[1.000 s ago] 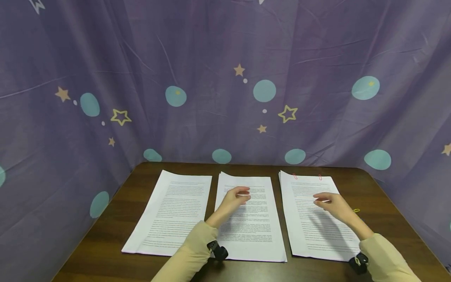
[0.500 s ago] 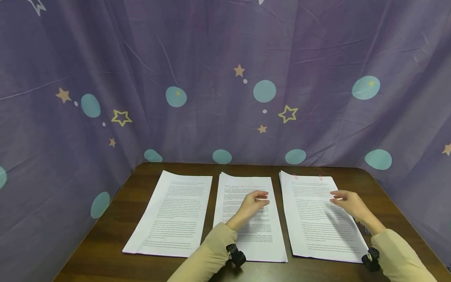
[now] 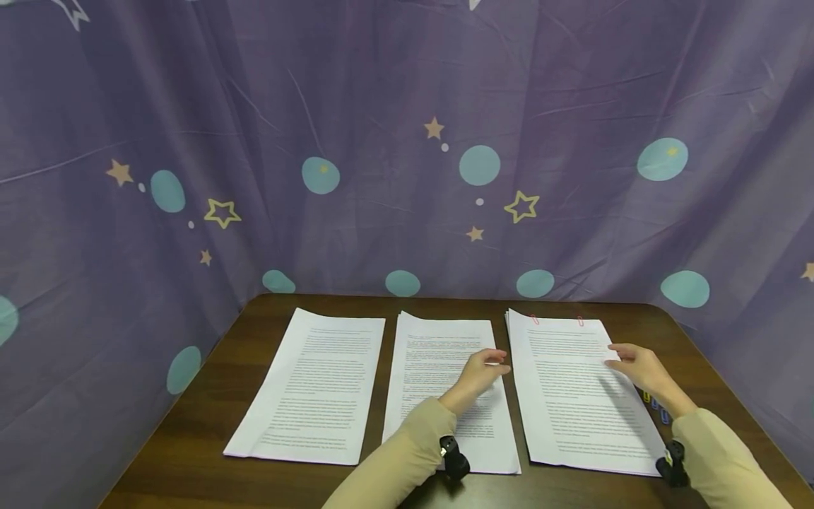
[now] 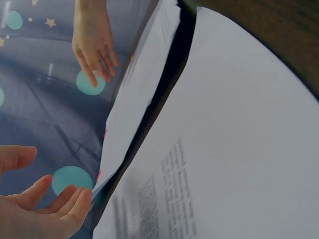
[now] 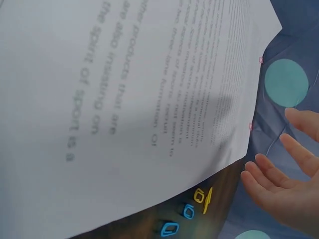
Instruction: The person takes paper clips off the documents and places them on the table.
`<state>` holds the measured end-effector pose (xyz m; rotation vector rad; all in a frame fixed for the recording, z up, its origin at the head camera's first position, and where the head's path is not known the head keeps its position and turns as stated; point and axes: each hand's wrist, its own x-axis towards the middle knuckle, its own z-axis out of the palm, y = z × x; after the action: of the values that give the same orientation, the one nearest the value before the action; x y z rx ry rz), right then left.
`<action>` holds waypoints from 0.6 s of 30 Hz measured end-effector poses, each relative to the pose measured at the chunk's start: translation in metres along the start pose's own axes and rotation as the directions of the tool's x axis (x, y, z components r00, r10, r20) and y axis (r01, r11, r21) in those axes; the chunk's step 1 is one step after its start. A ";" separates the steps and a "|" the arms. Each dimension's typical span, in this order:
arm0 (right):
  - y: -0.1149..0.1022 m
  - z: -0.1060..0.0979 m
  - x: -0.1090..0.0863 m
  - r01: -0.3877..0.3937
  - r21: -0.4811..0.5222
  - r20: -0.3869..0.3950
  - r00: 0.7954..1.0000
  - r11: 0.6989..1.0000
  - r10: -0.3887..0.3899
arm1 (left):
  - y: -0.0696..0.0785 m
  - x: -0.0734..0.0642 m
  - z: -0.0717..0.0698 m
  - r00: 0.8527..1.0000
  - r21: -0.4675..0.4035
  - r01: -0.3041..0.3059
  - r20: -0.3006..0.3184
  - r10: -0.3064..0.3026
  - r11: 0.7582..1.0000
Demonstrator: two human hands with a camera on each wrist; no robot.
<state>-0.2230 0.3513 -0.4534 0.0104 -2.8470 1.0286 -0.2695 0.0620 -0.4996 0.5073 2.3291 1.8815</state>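
Observation:
My left hand (image 3: pixel 478 375) hovers over the right edge of the middle stack of printed sheets (image 3: pixel 439 353), fingers relaxed and thumb apart, holding nothing. My right hand (image 3: pixel 644 371) hangs above the right edge of the right-hand stack (image 3: pixel 572 403), its fingers spread and bare in the right wrist view. Two pink paper clips (image 3: pixel 535 319) sit on that stack's top edge. Beside it on the wood lie yellow paper clips (image 5: pixel 199 195) and blue paper clips (image 5: pixel 170 229), partly behind my right wrist in the head view.
A third stack of printed sheets (image 3: pixel 311 396) lies at the left of the brown wooden table (image 3: pixel 191 452). Behind the table hangs a purple curtain (image 3: pixel 381 233) with stars and teal dots. Each wrist wears a black camera strap (image 3: pixel 454 459).
My left hand has moved right across the middle stack to its edge. My right hand has also shifted right, to the right-hand stack's edge, bringing more of the clips into sight.

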 end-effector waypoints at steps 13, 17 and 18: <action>0.014 0.002 0.005 -0.059 0.037 0.027 0.998 0.998 0.058 | -0.106 0.065 0.045 1.000 -0.002 -0.017 -0.017 0.017 1.000; 0.015 0.000 0.004 -0.085 0.046 0.049 0.995 0.995 0.082 | -0.180 0.108 0.067 0.999 0.008 0.025 -0.023 -0.025 1.000; 0.015 -0.001 0.003 -0.095 0.049 0.056 0.994 0.994 0.092 | -0.201 0.121 0.072 0.999 0.015 0.036 -0.023 -0.036 0.999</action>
<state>-0.2269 0.3634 -0.4620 -0.0929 -2.8930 1.1372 -0.4006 0.1323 -0.6948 0.4444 2.3528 1.8643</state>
